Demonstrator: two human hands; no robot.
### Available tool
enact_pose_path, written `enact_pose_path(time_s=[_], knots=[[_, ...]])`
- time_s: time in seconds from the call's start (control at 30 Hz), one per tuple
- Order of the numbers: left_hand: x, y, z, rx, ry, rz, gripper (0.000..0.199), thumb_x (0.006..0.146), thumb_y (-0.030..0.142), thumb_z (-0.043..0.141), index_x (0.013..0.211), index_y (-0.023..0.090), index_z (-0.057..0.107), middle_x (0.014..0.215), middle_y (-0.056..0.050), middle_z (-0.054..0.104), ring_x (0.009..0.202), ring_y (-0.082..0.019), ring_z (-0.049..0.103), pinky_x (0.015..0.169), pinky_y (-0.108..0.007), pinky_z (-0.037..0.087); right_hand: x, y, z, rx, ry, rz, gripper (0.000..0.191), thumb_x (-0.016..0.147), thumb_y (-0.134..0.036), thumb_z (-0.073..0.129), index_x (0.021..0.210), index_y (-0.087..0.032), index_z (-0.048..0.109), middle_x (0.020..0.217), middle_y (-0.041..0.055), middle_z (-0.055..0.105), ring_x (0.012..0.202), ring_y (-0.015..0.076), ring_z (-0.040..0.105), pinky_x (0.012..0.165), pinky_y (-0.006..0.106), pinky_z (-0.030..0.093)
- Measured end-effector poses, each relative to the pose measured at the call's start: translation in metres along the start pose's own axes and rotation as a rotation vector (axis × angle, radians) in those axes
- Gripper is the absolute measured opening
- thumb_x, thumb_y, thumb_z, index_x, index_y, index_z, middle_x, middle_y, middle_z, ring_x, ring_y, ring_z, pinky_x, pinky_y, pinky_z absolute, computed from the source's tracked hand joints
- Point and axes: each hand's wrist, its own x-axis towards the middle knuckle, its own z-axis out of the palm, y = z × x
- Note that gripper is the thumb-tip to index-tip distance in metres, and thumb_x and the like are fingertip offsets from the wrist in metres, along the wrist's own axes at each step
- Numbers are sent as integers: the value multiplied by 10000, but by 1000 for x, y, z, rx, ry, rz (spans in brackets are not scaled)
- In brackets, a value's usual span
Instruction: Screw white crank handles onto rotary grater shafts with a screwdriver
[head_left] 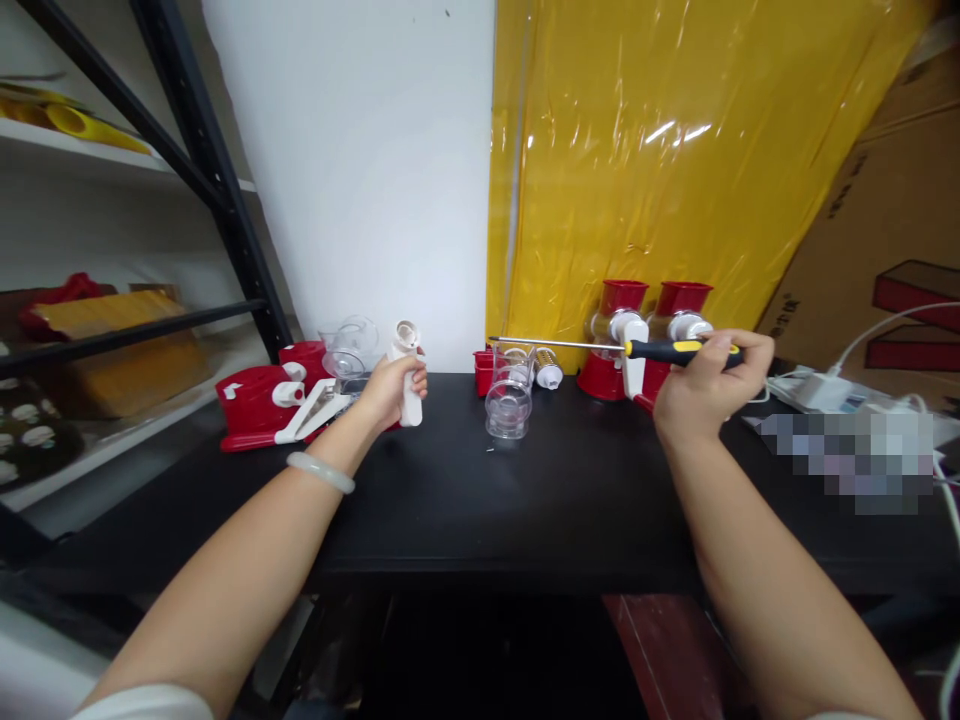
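My left hand is closed around a white plastic crank handle, its round hollow end pointing up. A screwdriver with a black and yellow grip lies in my closed right hand; its long metal shaft points left, above the clear plastic housings. Beside my left hand, red grater bases with white levers lie on the black table. Behind my right hand stand two red and white rotary graters. A metal grater drum rests near the clear housings.
A dark metal shelf rises on the left, with a cardboard box on it. A yellow-wrapped panel and a white board back the table. On the right are a large carton, white cables and a charger.
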Motion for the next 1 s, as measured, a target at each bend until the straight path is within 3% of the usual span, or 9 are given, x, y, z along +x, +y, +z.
enact_pose_path(time_s=[0.03,0.13,0.3,0.47,1.0], knots=[[-1,0,1,-1,-52,24,288,617,194,645,863,208,497,477,107,399,393,-61,367,439,-205,403,-3,0,2,-7,58,-37,241,932,-472,476,857,-247,433,866,15,446,891,202,525,883,421,448],[-5,-8,12,65,-163,154,271,644,256,692,834,211,503,527,88,456,475,-85,456,577,-279,514,-15,-4,10,-3,49,-54,269,932,-487,478,836,-236,463,826,9,465,814,182,534,816,388,472],[-10,-23,25,238,-122,349,221,672,316,710,729,196,534,622,27,559,631,-130,558,679,-308,511,-27,-13,20,19,58,-54,311,910,-529,499,812,-236,461,780,13,482,726,177,536,733,371,482],[-15,-27,21,230,-127,377,214,648,292,725,758,182,579,670,18,547,619,-122,515,593,-271,438,-29,-15,21,22,35,-32,303,920,-519,484,808,-241,443,773,7,474,715,173,536,715,357,476],[-22,-30,25,202,-167,486,144,697,258,686,723,204,555,702,1,517,668,-148,503,631,-302,492,-30,-19,20,38,-14,-12,288,931,-500,483,810,-241,457,789,11,484,740,173,534,772,371,483]])
